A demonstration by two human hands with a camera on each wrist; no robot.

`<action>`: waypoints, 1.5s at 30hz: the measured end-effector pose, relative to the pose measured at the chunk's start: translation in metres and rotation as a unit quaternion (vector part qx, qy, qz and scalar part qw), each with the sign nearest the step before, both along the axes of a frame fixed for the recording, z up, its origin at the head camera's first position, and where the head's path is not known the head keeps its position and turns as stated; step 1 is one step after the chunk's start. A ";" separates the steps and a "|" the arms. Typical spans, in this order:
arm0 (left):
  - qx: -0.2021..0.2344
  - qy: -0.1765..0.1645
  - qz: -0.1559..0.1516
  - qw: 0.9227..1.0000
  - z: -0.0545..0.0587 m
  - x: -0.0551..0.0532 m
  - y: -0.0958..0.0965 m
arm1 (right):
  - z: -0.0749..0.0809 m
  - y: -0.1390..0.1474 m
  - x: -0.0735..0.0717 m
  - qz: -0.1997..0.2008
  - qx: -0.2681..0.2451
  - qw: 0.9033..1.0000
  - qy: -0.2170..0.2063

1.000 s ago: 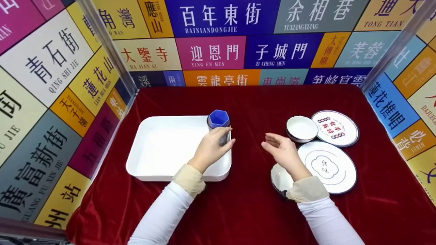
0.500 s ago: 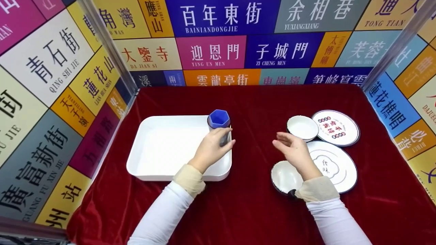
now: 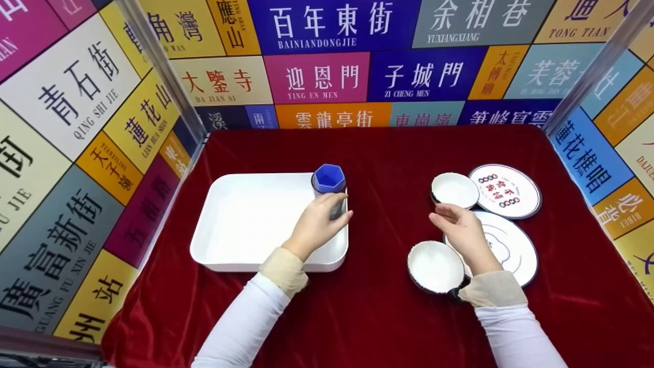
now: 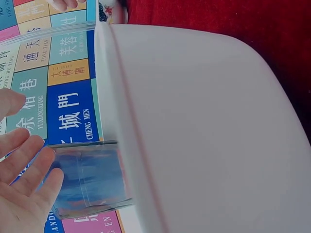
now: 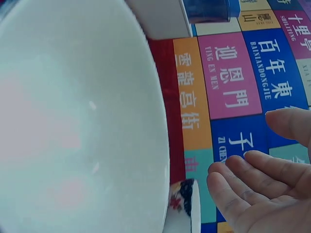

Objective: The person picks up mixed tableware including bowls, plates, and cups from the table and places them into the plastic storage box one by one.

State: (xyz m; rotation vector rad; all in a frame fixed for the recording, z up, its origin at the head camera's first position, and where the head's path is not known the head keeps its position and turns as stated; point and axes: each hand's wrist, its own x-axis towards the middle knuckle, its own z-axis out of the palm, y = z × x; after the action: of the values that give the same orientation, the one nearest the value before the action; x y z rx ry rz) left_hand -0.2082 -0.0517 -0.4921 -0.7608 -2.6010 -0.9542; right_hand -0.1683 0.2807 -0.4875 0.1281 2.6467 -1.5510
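Note:
My left hand [image 3: 314, 222] hovers by a blue hexagonal cup [image 3: 328, 180] with a see-through lower part. The cup stands upright at the right end of a white tray [image 3: 250, 220]. In the left wrist view the loosely spread fingers overlap the cup's side, with the thumb apart; the tray wall hides the cup's base. My right hand [image 3: 466, 235] is held in the air with relaxed fingers and nothing in its grasp. It is between a near white bowl [image 3: 434, 267] and a far white bowl [image 3: 453, 190], over a large plate [image 3: 521, 260].
A smaller plate [image 3: 529, 189] with red characters lies at the far right, beside the far bowl. Dark red cloth [image 3: 378, 306] covers the table. Sign-printed walls [image 3: 317, 79] stand at the back and both sides.
My right hand has moved to the right and slightly toward me, uncovering the near bowl and now covering more of the large plate. The left hand and cup stay put.

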 end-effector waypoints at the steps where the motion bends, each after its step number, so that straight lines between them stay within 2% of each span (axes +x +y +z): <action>1: 0.001 0.001 -0.001 1.000 0.000 0.000 0.000 | 0.000 0.002 0.000 -0.002 0.003 1.000 -0.001; 10: 0.004 0.007 -0.007 1.000 -0.002 0.001 0.000 | -0.007 0.020 0.003 -0.016 0.025 1.000 -0.007; 20: -0.004 -0.002 -0.005 1.000 -0.003 0.002 0.000 | -0.015 0.039 0.008 -0.033 0.035 0.998 -0.031; 27: -0.008 -0.007 -0.004 1.000 -0.005 0.003 -0.001 | -0.018 0.050 0.010 -0.045 0.049 0.998 -0.024; 38: -0.012 -0.006 -0.004 1.000 -0.004 0.003 0.000 | -0.028 0.080 0.013 -0.093 0.079 0.992 -0.016; 45: -0.009 -0.012 -0.004 1.000 -0.006 0.003 -0.001 | -0.033 0.098 0.013 -0.131 0.106 0.985 -0.048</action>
State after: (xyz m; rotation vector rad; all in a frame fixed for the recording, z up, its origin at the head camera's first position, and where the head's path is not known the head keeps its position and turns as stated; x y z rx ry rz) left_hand -0.2050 -0.0529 -0.4981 -0.7694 -2.6322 -0.9484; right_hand -0.1548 0.3789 -0.5206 0.5701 2.7992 -1.2794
